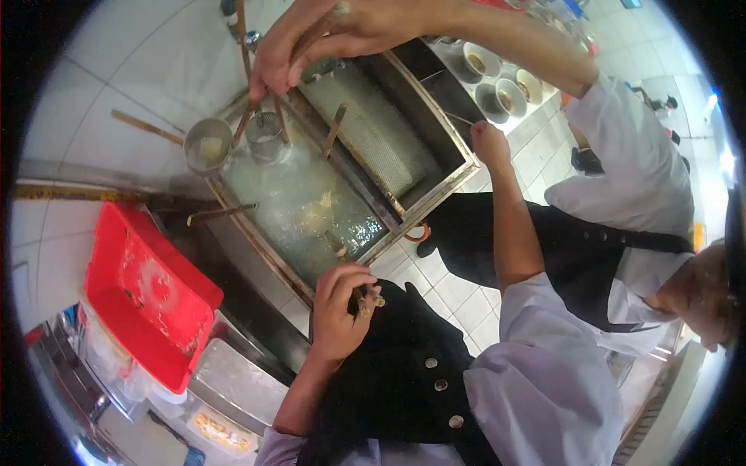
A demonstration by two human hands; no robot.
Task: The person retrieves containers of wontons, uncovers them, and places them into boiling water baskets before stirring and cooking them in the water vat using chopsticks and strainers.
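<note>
My left hand [338,307] is closed around a brown wooden stick or handle end [370,298] at the near edge of a steel vat [435,186] of cloudy hot water [295,186]. A pale lump [316,218] floats in the water just beyond it. My right hand [489,144] is curled into a fist at the vat's right corner, with nothing visible in it. A co-worker's hand [311,43] reaches in from the top and grips the wooden handles of a wire strainer basket [266,137] held at the water.
A steel cup ladle [208,146] with a wooden handle rests on the vat's far rim. A perforated metal insert [373,132] fills the vat's right half. A red tub [148,299] stands at the left, several bowls [509,97] at the upper right. The co-worker [622,202] stands close on the right.
</note>
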